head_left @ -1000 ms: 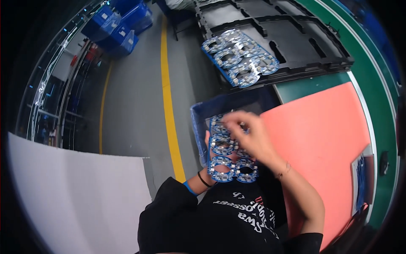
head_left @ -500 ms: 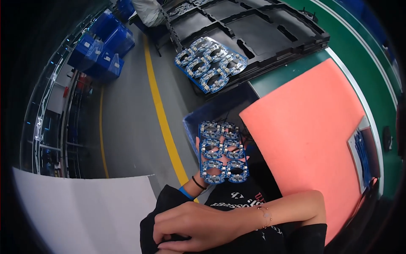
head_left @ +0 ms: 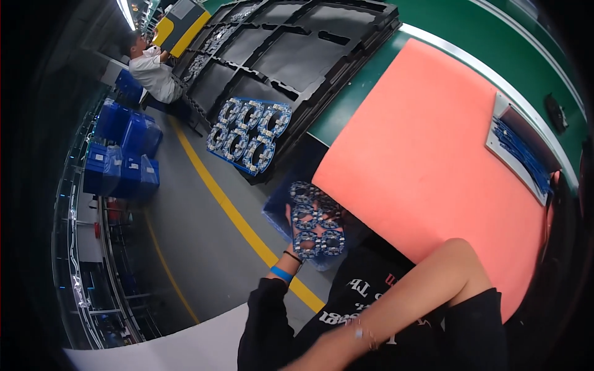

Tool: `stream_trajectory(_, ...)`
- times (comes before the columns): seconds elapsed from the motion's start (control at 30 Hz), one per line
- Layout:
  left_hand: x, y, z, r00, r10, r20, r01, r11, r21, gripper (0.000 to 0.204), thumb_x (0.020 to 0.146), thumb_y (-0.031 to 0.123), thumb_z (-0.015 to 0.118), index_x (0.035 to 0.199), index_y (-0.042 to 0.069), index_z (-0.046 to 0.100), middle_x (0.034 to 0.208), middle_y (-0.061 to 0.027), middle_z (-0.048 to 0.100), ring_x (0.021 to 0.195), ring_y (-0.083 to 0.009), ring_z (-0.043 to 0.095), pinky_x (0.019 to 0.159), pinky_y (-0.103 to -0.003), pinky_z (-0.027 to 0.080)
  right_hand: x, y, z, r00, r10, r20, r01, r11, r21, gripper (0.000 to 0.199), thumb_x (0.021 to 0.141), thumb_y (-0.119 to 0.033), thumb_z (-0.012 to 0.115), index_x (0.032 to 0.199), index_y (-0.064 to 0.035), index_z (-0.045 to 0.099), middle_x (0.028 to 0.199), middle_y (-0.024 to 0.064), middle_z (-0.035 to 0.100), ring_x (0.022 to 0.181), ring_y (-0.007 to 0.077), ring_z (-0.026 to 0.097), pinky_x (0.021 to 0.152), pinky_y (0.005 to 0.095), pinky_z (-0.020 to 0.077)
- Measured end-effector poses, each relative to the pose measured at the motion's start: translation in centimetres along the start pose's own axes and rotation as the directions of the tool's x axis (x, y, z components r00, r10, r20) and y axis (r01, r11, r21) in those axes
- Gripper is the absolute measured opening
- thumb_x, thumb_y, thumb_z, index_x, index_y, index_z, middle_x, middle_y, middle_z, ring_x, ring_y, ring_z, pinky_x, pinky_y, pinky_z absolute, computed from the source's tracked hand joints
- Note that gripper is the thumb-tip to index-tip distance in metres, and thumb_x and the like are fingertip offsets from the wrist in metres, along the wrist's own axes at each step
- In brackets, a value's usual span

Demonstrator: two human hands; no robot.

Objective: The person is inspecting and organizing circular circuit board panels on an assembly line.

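We carry a circuit-board panel (head_left: 305, 235) on our left grip (head_left: 307, 245).
Half curled, our left grip supports it from beneath, above a blue bin (head_left: 272, 214); our right grip (outside the view) we cannot judge. Right of the left grip lies a salmon-pink mat (head_left: 421, 161); beyond it, a second panel (head_left: 250, 127) rests at a black tray's (head_left: 297, 60) corner.

Blue circuit-board panel (head_left: 318, 217), ring-shaped boards joined in paired rows, oval openings, pale components facing up, far end darker, held in the left hand (head_left: 288, 214)
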State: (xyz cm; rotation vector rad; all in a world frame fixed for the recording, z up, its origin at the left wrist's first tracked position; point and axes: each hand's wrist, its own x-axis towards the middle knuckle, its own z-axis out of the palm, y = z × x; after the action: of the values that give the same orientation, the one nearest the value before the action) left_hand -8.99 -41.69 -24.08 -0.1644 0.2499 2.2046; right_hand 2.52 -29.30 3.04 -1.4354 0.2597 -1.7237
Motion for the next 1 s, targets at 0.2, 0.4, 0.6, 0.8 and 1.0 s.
stream_trajectory(0.2,-3.1,-0.8,6.5,0.945,0.265,-0.191,-0.230,0.955,0.185,0.090,0.068,0.079,0.034,0.137,0.022,0.026,0.136,-0.0150,0.031,0.127,-0.0364,0.025,0.101,-0.059,0.020,-8.7,-2.3,-10.1,0.824,0.187,-0.535,-0.490,0.710,-0.506,0.013,0.081,-0.013,0.057,0.082,-0.0003,0.060,0.074,0.0112,0.059,0.062,0.0213,0.055,0.062,0.0299,0.0440)
stream_trajectory(0.4,-6.1,-4.0,6.8,0.870,0.424,-0.251,-0.399,0.905,0.145,0.087,0.068,0.079,0.034,0.134,0.021,0.028,0.131,-0.0145,0.033,0.123,-0.0360,0.028,0.099,-0.060,0.022,-12.2,-1.7,-18.9,0.418,-0.193,-0.888,-0.778,0.429,-0.459,0.010,0.076,-0.006,0.057,0.082,0.0006,0.061,0.066,0.0057,0.058,0.058,0.0105,0.054,0.053,0.0251,0.0427)
stream_trajectory(0.6,-5.6,-6.0,7.9,0.818,0.490,-0.300,-0.476,0.871,0.125,0.085,0.069,0.078,0.034,0.131,0.020,0.030,0.126,-0.0140,0.036,0.118,-0.0356,0.032,0.097,-0.060,0.023,-13.8,0.8,-20.1,0.601,-0.150,-0.785,-0.710,0.352,-0.610,0.013,0.076,-0.009,0.065,0.086,-0.0020,0.062,0.075,0.0065,0.056,0.062,0.0143,0.054,0.056,0.0253,0.0431)
stream_trajectory(0.8,-3.7,-5.5,8.7,0.789,0.527,-0.315,-0.522,0.846,0.108,0.083,0.069,0.078,0.034,0.128,0.019,0.033,0.121,-0.0136,0.038,0.114,-0.0352,0.035,0.095,-0.061,0.025,-13.9,1.8,-19.6,0.656,-0.169,-0.735,-0.697,0.236,-0.677,0.009,0.074,-0.003,0.065,0.080,0.0006,0.059,0.080,0.0081,0.056,0.067,0.0184,0.057,0.060,0.0314,0.0464)
stream_trajectory(1.0,-2.4,-5.9,9.3,0.776,0.551,-0.308,-0.551,0.829,0.095,0.081,0.069,0.077,0.034,0.125,0.017,0.035,0.116,-0.0131,0.040,0.109,-0.0348,0.038,0.093,-0.062,0.026,-13.9,2.0,-19.2,0.503,-0.111,-0.857,-0.752,0.433,-0.498,0.006,0.072,0.004,0.061,0.076,0.0025,0.058,0.075,0.0097,0.056,0.065,0.0209,0.058,0.057,0.0330,0.0463)
